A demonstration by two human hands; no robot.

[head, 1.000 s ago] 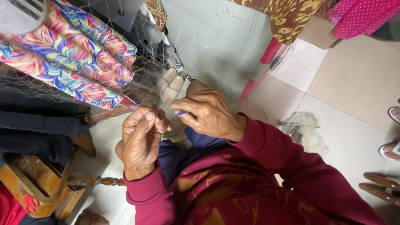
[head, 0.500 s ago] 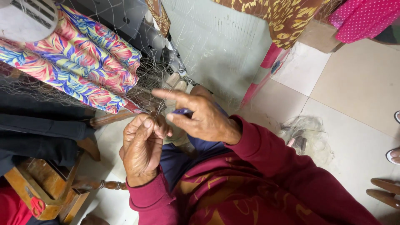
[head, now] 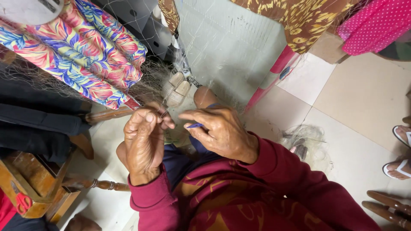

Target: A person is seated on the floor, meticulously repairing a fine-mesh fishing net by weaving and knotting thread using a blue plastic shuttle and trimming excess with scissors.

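Note:
A fine, pale fishing net (head: pixel 222 47) hangs stretched in front of me, running down toward my lap. My left hand (head: pixel 143 143) is closed, pinching strands of that net between thumb and fingers near its top. Just to its right, my right hand (head: pixel 218 130) holds a thin blue netting needle (head: pixel 195 125), whose tip points left toward my left hand's fingers. The two hands are almost touching. Both arms wear dark red sleeves, and my knee shows just behind the hands.
A person in a bright floral garment (head: pixel 81 55) sits at the left. A wooden stool (head: pixel 38 184) with red scissors (head: pixel 21 203) stands lower left. A loose clump of net (head: pixel 308 143) lies on the tiled floor. Sandalled feet (head: pixel 398 162) are at the right edge.
My right hand has drawn back slightly and lowered, with its fingers now curled around the blue needle. My left hand keeps its pinch on the net. The view has shifted a little.

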